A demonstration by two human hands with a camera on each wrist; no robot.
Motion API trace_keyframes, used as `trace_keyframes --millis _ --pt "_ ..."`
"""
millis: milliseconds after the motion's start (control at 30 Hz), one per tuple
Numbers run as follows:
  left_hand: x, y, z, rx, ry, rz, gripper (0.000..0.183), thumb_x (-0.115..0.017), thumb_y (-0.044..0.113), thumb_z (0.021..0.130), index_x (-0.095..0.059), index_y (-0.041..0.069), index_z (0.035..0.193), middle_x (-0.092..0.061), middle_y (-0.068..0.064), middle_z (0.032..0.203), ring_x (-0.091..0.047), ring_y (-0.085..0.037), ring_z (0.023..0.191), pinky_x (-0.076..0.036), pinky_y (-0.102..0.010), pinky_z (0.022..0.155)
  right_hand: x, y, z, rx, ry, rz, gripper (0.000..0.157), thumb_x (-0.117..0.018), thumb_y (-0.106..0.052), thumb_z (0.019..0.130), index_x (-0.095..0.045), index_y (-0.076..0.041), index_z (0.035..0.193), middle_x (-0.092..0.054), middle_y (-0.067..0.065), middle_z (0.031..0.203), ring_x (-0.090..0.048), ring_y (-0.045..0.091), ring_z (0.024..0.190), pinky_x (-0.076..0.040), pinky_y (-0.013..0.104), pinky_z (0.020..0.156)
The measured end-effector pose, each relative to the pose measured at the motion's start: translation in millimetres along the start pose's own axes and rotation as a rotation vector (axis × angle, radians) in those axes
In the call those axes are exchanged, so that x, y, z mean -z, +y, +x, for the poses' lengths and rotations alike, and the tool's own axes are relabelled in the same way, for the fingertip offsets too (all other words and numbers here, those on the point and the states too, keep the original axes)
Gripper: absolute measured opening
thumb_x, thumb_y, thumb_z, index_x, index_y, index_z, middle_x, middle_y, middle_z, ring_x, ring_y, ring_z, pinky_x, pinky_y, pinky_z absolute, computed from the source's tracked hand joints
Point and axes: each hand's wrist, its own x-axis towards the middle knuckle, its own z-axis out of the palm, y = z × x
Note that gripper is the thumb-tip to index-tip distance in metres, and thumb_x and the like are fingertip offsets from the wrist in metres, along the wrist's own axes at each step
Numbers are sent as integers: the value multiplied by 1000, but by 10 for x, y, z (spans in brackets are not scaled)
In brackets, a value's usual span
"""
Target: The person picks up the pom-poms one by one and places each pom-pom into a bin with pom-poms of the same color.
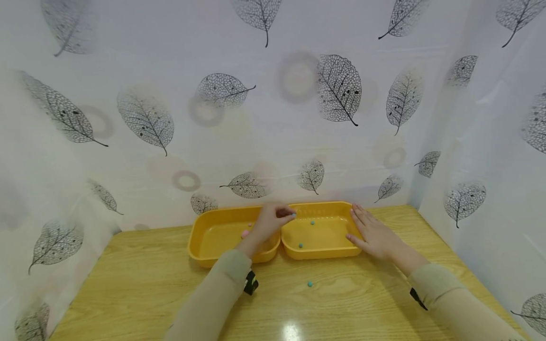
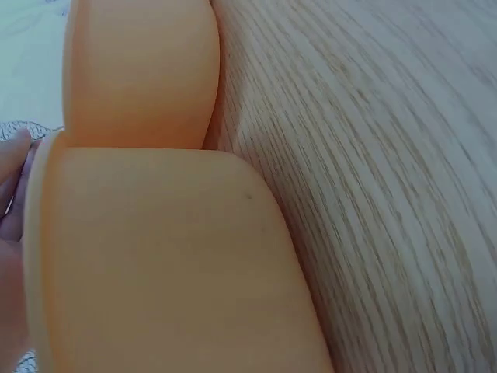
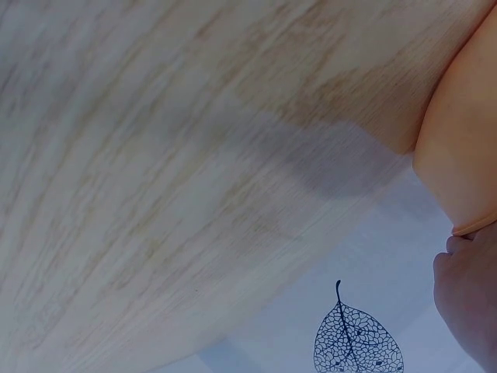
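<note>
In the head view my left hand (image 1: pixel 266 223) reaches over the right end of the left yellow tray (image 1: pixel 200 255). Its thumb and fingertips pinch a small blue ball (image 1: pixel 294 215) just above the inner end of the right yellow tray (image 1: pixel 324 255). Two blue balls lie in that right tray. A pink ball (image 1: pixel 244 234) and a tinier pink one (image 1: pixel 250 224) sit in the left tray, partly behind my left arm. With fingers extended, my right hand (image 1: pixel 377 237) rests at the right tray's outer end; the right wrist view shows its fingers (image 3: pixel 470 295) at the rim.
Both trays stand end to end on a wooden table (image 1: pixel 141 284), close to a leaf-printed curtain (image 1: pixel 273 142) behind and at the sides. Another blue ball (image 1: pixel 309 284) lies on the table in front of the right tray.
</note>
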Motion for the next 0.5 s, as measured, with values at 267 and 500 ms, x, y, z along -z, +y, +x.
trace_keyframes --millis 267,500 --pt "-30 -66 72 28 43 -19 17 -74 3 98 -78 -6 112 -79 -22 110 -75 -35 100 -64 -30 85 -10 0 4 2 2 16 85 -51 -48 110 -25 14 161 -16 33 173 -19 53 160 -24 66 130" --pt "-60 -85 119 52 66 8 14 -75 3 97 -80 -3 109 -80 -21 108 -76 -34 99 -64 -27 82 -14 11 1 4 3 23 85 -51 -47 110 -25 15 161 -16 34 173 -19 52 161 -24 66 130"
